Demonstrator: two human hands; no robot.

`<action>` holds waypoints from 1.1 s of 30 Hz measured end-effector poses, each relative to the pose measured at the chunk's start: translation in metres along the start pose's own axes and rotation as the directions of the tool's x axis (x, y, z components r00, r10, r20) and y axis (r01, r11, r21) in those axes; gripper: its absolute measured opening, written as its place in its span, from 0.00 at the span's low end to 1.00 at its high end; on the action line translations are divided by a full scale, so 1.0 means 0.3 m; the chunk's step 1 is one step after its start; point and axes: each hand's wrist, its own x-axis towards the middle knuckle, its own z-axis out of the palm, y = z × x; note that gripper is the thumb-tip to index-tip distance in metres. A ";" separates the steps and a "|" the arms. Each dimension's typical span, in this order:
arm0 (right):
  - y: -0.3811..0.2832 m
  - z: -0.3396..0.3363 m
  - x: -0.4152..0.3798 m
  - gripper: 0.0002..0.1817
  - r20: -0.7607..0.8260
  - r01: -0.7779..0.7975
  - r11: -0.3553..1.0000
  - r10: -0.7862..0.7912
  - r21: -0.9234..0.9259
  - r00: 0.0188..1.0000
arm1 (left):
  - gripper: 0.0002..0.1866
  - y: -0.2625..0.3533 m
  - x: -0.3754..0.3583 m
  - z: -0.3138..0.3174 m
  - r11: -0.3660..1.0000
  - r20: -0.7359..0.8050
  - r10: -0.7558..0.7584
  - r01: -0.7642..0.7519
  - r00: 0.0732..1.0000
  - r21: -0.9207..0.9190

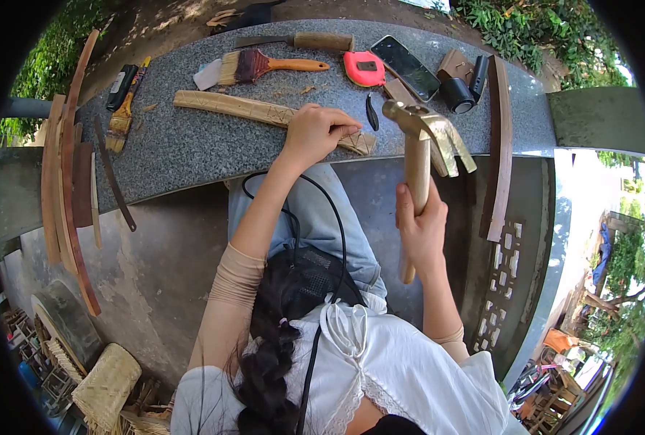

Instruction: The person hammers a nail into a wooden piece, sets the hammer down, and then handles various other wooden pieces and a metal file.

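Observation:
My left hand [316,134] rests on a pale curved wooden strip [228,104] with pencil-like cross marks, near its right end. Thumb and fingertips are pinched together; whatever may be between them is too small to make out. In my right hand [424,228] is a claw hammer [418,159], gripped by its wooden handle and raised in front of the table's near edge. Its metal head is up, to the right of the strip's end, apart from the wood.
On the speckled stone table [170,152] lie a wide paintbrush [290,65], a wooden-handled blade [322,41], a pink tape measure [364,69], a phone [407,67] and a smaller brush [123,119]. Long wooden strips [498,145] overhang both sides.

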 end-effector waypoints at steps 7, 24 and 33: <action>-0.034 -0.049 0.005 0.16 0.131 -0.035 0.976 0.065 -0.216 0.989 | 0.08 0.001 0.006 0.000 1.000 -0.003 -0.006 0.007 1.000 0.026; 0.082 -0.015 -0.051 0.17 0.147 -0.218 0.965 0.239 -0.145 0.960 | 0.05 0.015 -0.005 0.000 0.995 -0.021 0.069 -0.067 0.997 0.080; 0.136 0.024 -0.047 0.16 0.171 -0.279 0.958 0.287 -0.071 0.943 | 0.04 0.024 -0.002 0.015 0.983 -0.051 0.061 -0.051 0.997 0.178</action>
